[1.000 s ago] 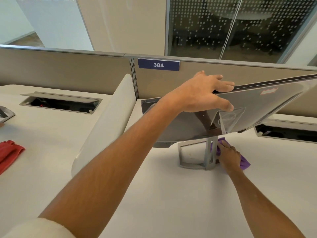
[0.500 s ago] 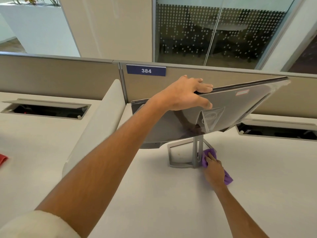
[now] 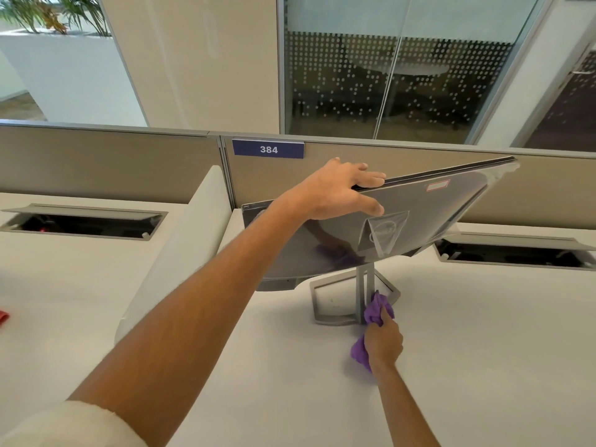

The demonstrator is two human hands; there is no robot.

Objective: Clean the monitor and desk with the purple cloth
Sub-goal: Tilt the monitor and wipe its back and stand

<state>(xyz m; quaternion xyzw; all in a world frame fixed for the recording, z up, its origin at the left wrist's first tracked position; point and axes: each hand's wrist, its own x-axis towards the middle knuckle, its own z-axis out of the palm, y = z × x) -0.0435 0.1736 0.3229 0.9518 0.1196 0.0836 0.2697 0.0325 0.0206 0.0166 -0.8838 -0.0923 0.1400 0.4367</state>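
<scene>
The grey monitor (image 3: 429, 217) stands on the white desk (image 3: 483, 366), turned so its back faces me and tilted to one side. My left hand (image 3: 338, 191) grips its top edge, fingers over the rim and thumb on the back panel. My right hand (image 3: 383, 343) holds the bunched purple cloth (image 3: 375, 312) and presses it against the upright post of the silver stand (image 3: 338, 304). Part of the cloth trails out below the hand on the desk.
Open cable hatches lie in the desk at the left (image 3: 84, 221) and right (image 3: 516, 250). A white curved divider (image 3: 180, 250) separates the two desks. A beige partition with a blue "384" plate (image 3: 268, 149) runs behind. A red cloth (image 3: 3, 316) shows at the left edge.
My right hand with the cloth has moved from the desk right of the stand onto the stand's post. My left hand keeps its grip on the monitor. The view shifted right.
</scene>
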